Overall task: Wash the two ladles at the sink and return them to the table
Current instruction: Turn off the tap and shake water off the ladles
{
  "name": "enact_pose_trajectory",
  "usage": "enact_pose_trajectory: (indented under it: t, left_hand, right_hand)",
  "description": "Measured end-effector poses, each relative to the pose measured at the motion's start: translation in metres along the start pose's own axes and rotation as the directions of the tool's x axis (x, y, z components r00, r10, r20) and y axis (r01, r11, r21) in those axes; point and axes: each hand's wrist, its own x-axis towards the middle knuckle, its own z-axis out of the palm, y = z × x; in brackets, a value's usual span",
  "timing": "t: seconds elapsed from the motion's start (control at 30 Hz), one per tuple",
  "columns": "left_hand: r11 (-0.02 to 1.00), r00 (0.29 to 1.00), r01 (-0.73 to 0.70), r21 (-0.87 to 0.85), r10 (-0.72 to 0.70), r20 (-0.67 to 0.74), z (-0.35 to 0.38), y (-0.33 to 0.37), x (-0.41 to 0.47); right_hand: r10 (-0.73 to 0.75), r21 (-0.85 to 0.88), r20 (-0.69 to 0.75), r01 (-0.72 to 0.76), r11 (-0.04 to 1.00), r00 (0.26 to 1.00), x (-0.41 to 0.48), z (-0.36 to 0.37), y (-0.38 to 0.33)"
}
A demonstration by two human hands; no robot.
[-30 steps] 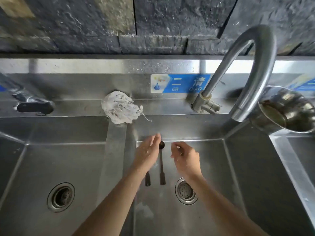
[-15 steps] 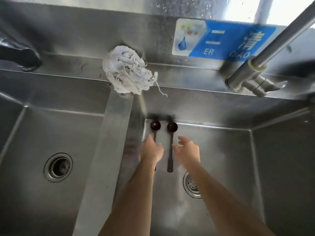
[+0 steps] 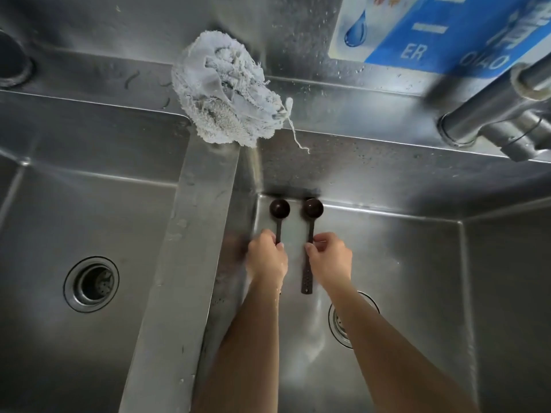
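Observation:
Two small dark brown ladles lie side by side on the floor of the right steel basin (image 3: 417,263), bowls against its far wall. My left hand (image 3: 266,258) pinches the handle of the left ladle (image 3: 279,209) and hides the handle's lower part. My right hand (image 3: 329,260) pinches the middle of the handle of the right ladle (image 3: 312,208). That handle's perforated end sticks out below my fingers. Both forearms reach down into the basin.
A frayed white cloth (image 3: 228,92) sits on the back ledge above the divider (image 3: 190,248) between the two basins. The faucet base (image 3: 489,114) stands at upper right, with a blue label (image 3: 441,31) behind it. Each basin has a drain: left drain (image 3: 91,284), right drain (image 3: 343,323).
The camera has dropped closer to the basin. Both hands, open above the ladles before, have come down and closed on the two handles.

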Motion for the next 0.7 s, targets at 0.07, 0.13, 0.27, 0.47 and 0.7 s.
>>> enact_pose_trajectory:
  t: [0.07,0.13,0.27,0.47,0.7]
  left_hand:
    - [1.000,1.000,-0.018,0.025,0.017,0.006,0.002,0.000,0.002]
    - [0.999,0.999,-0.027,0.025,0.026,0.020,0.003,0.002,0.001]
    - [0.997,0.993,-0.067,-0.050,0.071,0.090,0.002,0.005,-0.005]
    - [0.927,0.984,-0.052,-0.371,0.110,0.139,-0.009,0.013,-0.023]
    - [0.879,0.979,-0.088,-0.469,0.162,0.120,-0.040,0.026,-0.053]
  right_hand:
    - [0.038,0.078,0.016,-0.039,0.996,0.999,0.002,-0.001,0.001]
    - [0.062,0.163,0.045,-0.068,0.984,0.997,0.003,-0.004,0.003]
    - [0.079,0.278,0.066,-0.095,0.956,0.995,0.000,-0.011,0.006]
    - [0.057,0.383,0.108,-0.094,0.919,0.993,-0.018,-0.033,0.004]
    - [-0.038,0.433,0.061,0.008,0.901,0.997,-0.053,-0.075,-0.017]
